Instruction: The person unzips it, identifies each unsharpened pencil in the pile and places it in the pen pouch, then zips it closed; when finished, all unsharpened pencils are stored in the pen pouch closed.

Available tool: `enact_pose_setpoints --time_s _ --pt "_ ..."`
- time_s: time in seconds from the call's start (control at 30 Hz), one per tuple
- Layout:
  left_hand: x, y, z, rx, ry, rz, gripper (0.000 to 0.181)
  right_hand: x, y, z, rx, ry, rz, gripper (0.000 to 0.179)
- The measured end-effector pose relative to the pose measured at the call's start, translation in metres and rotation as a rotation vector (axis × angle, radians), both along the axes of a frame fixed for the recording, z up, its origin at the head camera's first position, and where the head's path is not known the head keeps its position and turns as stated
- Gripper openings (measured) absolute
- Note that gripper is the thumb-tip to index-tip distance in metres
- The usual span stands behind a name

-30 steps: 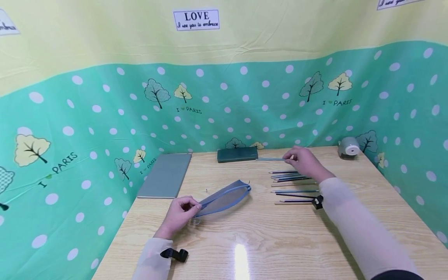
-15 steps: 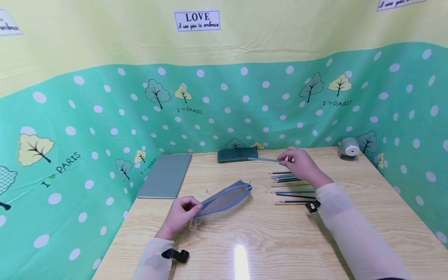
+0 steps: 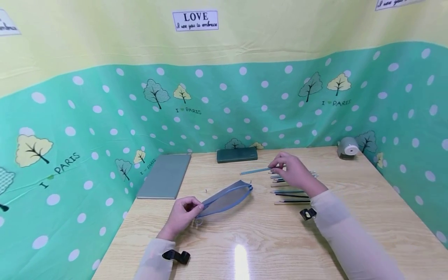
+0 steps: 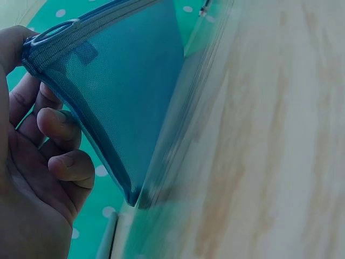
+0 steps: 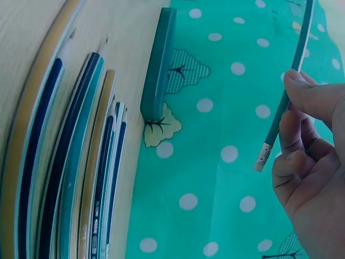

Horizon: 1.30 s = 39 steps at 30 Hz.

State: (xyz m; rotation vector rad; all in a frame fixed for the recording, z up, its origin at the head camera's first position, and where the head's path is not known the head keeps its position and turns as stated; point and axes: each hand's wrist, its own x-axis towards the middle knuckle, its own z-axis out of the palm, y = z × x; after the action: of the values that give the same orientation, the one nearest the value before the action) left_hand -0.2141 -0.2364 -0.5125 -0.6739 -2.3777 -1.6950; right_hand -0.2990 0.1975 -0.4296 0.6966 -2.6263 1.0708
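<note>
My left hand (image 3: 182, 217) pinches one end of a blue mesh zip pouch (image 3: 227, 199). In the left wrist view the pouch (image 4: 118, 102) stands tilted, its zipper along the top edge. The pouch's mouth gapes in the head view. Above the table, my right hand (image 3: 292, 173) pinches a teal pencil (image 3: 254, 171) between thumb and fingers, its long part pointing left toward the pouch. The right wrist view shows that pencil (image 5: 280, 116) with an eraser at its near end. Beneath the right hand lie several dark, teal and wood-coloured pencils (image 3: 290, 195) side by side.
A dark green case (image 3: 237, 154) lies at the back of the wooden table (image 3: 273, 241). To the left is a grey-green notebook (image 3: 164, 175). A pencil sharpener (image 3: 348, 148) stands at the back right. A patterned curtain (image 3: 227, 97) encloses the table.
My right hand has carried the teal pencil left and forward from beside the green case toward the pouch. The left hand and pouch have hardly moved.
</note>
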Motion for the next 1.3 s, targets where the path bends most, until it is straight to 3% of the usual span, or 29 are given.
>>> enact_pose_setpoints --time_s 0.53,0.9,1.13,1.3 --pt "0.001 0.005 -0.001 -0.004 -0.010 0.005 0.011 0.027 -0.033 0.005 0.090 0.009 0.112 0.020" --pt "0.000 0.011 -0.003 0.029 0.006 -0.029 0.010 0.038 -0.056 -0.003 0.192 0.127 0.238 0.016" --pt "0.002 0.016 -0.002 0.041 0.009 -0.025 0.011 0.041 -0.069 -0.013 0.267 0.195 0.271 0.017" --pt "0.002 0.019 -0.003 0.052 0.025 -0.029 0.011 0.043 -0.078 -0.021 0.327 0.294 0.278 0.018"
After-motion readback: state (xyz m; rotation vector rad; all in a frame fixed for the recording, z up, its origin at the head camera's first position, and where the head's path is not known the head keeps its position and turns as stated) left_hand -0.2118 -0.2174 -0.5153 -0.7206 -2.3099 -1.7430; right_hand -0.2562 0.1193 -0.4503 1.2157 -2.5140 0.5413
